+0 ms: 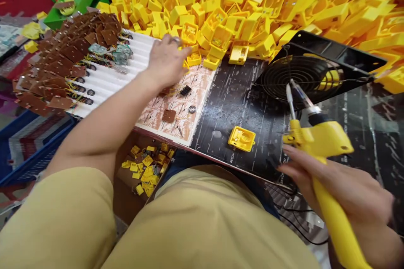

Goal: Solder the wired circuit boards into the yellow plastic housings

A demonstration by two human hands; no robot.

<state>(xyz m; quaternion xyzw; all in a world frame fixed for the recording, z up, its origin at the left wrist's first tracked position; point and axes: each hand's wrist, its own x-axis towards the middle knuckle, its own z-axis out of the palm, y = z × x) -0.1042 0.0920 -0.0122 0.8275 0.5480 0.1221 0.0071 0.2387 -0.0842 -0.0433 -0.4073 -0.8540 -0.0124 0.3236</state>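
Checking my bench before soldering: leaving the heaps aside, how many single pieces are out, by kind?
Yellow housing: 1
Brown board: 1
Black chip: 1
Ring: 1
Fan: 1
Soldering gun: 1
Total: 6

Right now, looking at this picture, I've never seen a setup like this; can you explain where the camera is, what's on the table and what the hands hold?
There is no machine here: the one picture comes from a camera worn on a person's head, looking down at their two bare hands. The left hand rests palm down at the edge of a big heap of yellow plastic housings; whether it grips one is hidden. The right hand holds a yellow soldering gun, its tip pointing toward a small fan. One single housing lies on the black mat. To the left lies a pile of brown circuit boards, and a cardboard box of small yellow parts sits below the table edge.
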